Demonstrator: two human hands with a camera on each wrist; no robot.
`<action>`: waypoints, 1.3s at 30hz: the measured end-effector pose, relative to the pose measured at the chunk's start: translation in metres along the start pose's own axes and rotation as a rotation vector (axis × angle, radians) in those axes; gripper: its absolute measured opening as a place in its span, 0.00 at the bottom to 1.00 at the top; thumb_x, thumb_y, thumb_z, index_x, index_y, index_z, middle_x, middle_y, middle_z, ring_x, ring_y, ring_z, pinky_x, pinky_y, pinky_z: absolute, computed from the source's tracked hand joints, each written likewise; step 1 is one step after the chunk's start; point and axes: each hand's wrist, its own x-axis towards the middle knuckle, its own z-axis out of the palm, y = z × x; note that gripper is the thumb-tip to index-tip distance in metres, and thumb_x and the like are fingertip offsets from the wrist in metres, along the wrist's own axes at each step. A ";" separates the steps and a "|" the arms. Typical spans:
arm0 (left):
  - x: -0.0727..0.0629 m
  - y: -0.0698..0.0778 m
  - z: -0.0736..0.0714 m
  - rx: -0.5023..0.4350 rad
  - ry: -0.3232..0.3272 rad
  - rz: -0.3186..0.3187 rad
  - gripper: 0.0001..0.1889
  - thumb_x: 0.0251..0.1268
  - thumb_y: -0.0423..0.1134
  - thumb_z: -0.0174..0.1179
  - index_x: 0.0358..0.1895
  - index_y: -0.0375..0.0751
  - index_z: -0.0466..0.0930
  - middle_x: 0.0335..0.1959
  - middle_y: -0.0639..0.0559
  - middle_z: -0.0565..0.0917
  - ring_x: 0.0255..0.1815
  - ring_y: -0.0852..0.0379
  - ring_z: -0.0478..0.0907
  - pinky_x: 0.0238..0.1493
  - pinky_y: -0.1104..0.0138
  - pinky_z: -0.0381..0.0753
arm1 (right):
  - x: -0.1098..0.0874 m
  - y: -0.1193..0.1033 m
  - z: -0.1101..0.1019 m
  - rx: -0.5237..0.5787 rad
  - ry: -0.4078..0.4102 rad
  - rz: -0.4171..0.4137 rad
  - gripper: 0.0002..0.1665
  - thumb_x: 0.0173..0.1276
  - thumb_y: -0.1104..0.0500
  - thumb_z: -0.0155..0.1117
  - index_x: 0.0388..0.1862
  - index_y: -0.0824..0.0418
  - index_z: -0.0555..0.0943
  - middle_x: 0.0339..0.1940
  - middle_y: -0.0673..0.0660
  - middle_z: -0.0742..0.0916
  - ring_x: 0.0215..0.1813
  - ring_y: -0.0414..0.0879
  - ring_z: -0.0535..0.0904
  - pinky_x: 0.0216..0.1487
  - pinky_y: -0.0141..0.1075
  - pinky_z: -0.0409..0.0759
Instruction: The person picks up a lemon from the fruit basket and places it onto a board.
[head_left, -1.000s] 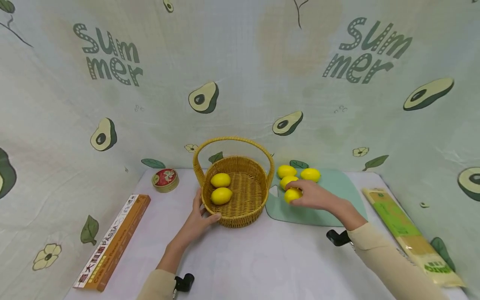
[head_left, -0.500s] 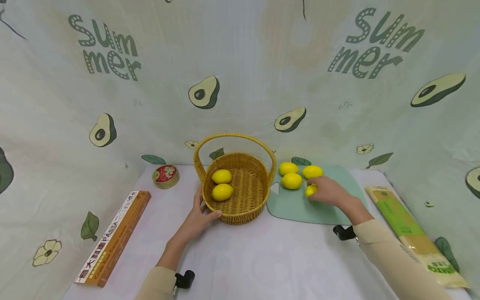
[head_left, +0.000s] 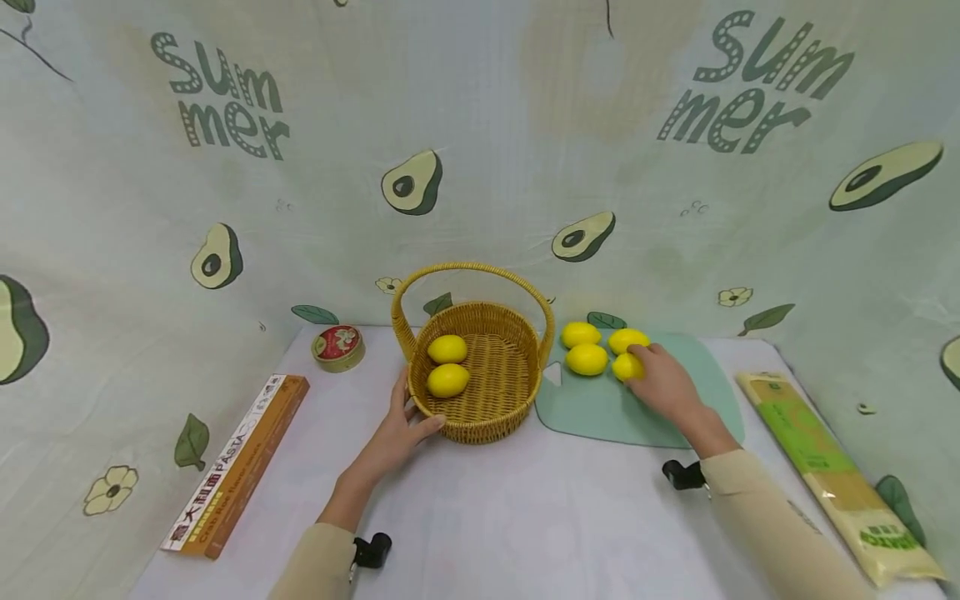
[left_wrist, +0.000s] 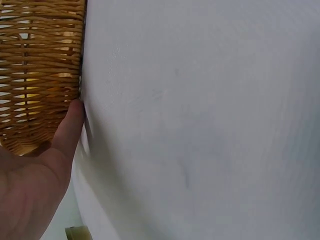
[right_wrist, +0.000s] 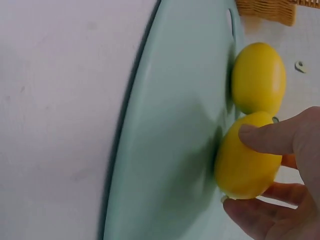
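In the head view, my right hand (head_left: pixel 663 387) holds a lemon (head_left: pixel 626 367) on the pale green cutting board (head_left: pixel 600 412). Close up in the right wrist view, the thumb lies on one side of this lemon (right_wrist: pixel 247 160) and fingers on the other; another lemon (right_wrist: pixel 259 77) touches its end. Three other lemons sit around it, among them one at the front left (head_left: pixel 587 360). My left hand (head_left: pixel 393 433) rests against the wicker basket (head_left: pixel 480 429), its spread thumb and fingers along the outer wall. Two lemons (head_left: pixel 448 381) lie in the basket's left half.
A round red-lidded tin (head_left: pixel 338 348) stands at the back left, with a long pasta box (head_left: pixel 236 467) in front of it. On the right lies a clear and green pack of noodles (head_left: pixel 832 467). A patterned cloth (head_left: pixel 480 183) rises behind the table.
My right hand has moved the lemon rightward on the board, from in front of the left lemons to beside the front-left one. The left hand stays at the basket. The head view shifted slightly.
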 end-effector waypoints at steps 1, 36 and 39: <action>0.001 -0.004 0.001 0.010 0.002 -0.003 0.57 0.66 0.50 0.66 0.77 0.73 0.21 0.83 0.43 0.37 0.80 0.32 0.50 0.71 0.44 0.68 | -0.001 0.001 0.000 -0.003 0.003 0.004 0.33 0.65 0.61 0.64 0.68 0.71 0.70 0.59 0.76 0.76 0.54 0.69 0.77 0.57 0.64 0.74; 0.005 -0.006 0.004 -0.023 0.035 -0.012 0.56 0.64 0.52 0.67 0.76 0.78 0.26 0.82 0.42 0.42 0.79 0.33 0.53 0.69 0.44 0.71 | -0.018 -0.015 -0.032 0.041 -0.002 -0.043 0.29 0.63 0.67 0.59 0.65 0.68 0.74 0.65 0.73 0.75 0.64 0.71 0.71 0.61 0.67 0.71; 0.002 -0.003 0.002 -0.015 0.047 -0.012 0.56 0.64 0.52 0.67 0.77 0.77 0.26 0.82 0.42 0.42 0.79 0.33 0.53 0.68 0.44 0.72 | -0.018 -0.026 -0.032 0.072 0.010 -0.104 0.28 0.64 0.66 0.61 0.64 0.67 0.76 0.65 0.71 0.77 0.65 0.70 0.71 0.63 0.67 0.70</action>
